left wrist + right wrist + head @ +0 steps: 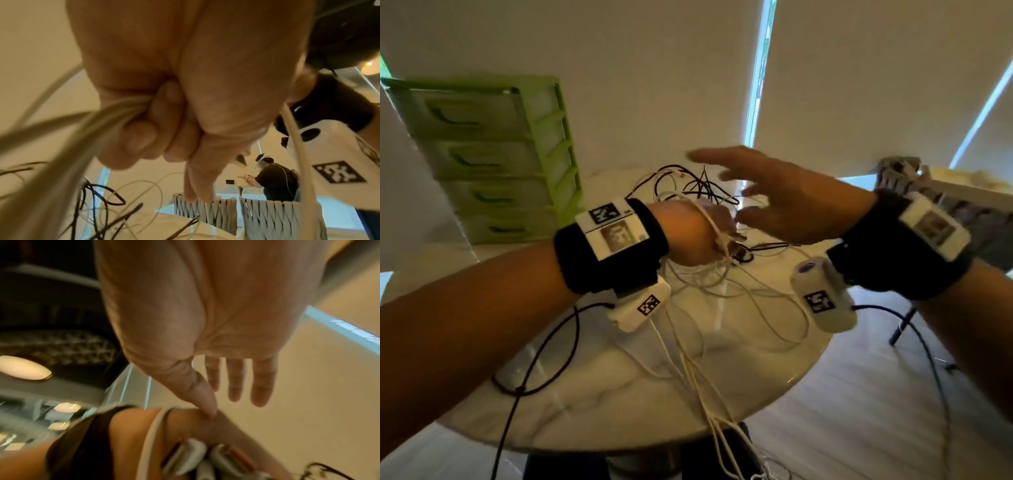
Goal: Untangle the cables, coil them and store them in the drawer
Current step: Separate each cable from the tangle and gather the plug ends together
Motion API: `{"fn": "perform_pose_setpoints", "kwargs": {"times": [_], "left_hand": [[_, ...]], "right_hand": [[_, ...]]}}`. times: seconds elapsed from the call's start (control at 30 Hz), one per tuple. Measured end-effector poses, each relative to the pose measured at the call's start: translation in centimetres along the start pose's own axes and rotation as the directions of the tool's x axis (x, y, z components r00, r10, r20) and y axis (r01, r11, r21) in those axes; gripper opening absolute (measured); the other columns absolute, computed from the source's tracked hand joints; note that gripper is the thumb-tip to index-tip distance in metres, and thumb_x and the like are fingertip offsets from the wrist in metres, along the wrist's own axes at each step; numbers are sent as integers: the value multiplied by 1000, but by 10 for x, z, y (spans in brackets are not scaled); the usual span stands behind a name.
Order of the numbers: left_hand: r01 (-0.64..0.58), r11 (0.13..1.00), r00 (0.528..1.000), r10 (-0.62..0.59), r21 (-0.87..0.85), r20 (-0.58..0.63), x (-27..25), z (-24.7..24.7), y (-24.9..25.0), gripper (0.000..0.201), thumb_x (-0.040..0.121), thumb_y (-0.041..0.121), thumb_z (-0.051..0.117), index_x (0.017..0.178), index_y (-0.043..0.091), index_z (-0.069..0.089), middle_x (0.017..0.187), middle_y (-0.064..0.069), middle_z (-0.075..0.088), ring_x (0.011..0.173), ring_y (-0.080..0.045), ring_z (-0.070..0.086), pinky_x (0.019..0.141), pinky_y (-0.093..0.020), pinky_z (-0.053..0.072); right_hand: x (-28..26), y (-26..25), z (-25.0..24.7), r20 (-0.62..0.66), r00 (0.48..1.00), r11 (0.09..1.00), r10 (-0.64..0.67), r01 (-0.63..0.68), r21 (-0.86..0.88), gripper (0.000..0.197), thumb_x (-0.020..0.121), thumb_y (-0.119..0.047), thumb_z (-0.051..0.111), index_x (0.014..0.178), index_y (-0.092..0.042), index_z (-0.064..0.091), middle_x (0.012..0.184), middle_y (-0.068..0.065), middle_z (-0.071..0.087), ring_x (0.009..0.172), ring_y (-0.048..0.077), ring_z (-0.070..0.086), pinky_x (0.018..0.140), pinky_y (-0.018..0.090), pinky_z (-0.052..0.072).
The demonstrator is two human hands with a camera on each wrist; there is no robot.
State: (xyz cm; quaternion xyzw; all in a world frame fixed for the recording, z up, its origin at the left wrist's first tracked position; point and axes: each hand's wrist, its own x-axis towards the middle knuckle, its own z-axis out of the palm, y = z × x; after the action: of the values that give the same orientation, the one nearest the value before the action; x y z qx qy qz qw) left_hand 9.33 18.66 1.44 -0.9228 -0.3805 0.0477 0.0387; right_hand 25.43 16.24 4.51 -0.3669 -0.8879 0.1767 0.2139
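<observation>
— Which step is judged to be in hand?

— The untangling. A bundle of white cables [717,236] is clenched in the left hand [690,236], the fingers curled tightly round the strands (the fist is plainest in the left wrist view), and one strand is looped over the back of that hand. The right hand [777,195] is held above the heap with its fingers spread and straight; nothing is grasped by it.

— And where are the cables?

— A mixed tangle of dark cables [698,186] and white ones is spread on the round marble table [592,404], and several white strands are draped over its near edge. The green drawer unit [493,161] is stood at the far left of the table, all drawers seen shut.

— What is called for next?

— Probably a single strand must be picked out by the free hand and drawn clear; coiling and a drawer being opened are not yet begun.
</observation>
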Motion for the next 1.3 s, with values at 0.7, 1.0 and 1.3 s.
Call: {"fn": "perform_pose_setpoints", "kwargs": {"times": [0.7, 1.0, 1.3], "left_hand": [[-357, -208, 806, -562, -911, -187, -5, 3, -72, 33, 100, 41, 42, 84, 15, 55, 52, 6, 37, 50, -10, 42, 63, -30, 49], [-358, -268, 912, -307, -895, -272, 21, -9, -4, 34, 101, 42, 34, 84, 17, 50, 53, 6, 27, 46, -7, 26, 44, -20, 26], [-326, -500, 945, -194, -802, -264, 24, -16, 3, 61, 100, 53, 27, 51, 18, 34, 40, 7, 21, 34, -7, 19, 38, -21, 19]], "right_hand": [[-85, 66, 2, 323, 727, 783, 605, -618, -76, 55, 88, -54, 38, 75, -9, 68, 75, 5, 70, 80, 24, 69, 76, 28, 55], [-26, 23, 8, 154, 917, 865, 368, -398, 307, 60, 79, -52, 64, 130, -21, 56, 114, -3, 68, 105, 14, 65, 92, 35, 54], [-47, 41, 61, 428, 862, 562, 273, -504, 656, 28, 92, -35, 49, 84, -11, 60, 51, -4, 33, 44, 11, 36, 52, 25, 46]]}}
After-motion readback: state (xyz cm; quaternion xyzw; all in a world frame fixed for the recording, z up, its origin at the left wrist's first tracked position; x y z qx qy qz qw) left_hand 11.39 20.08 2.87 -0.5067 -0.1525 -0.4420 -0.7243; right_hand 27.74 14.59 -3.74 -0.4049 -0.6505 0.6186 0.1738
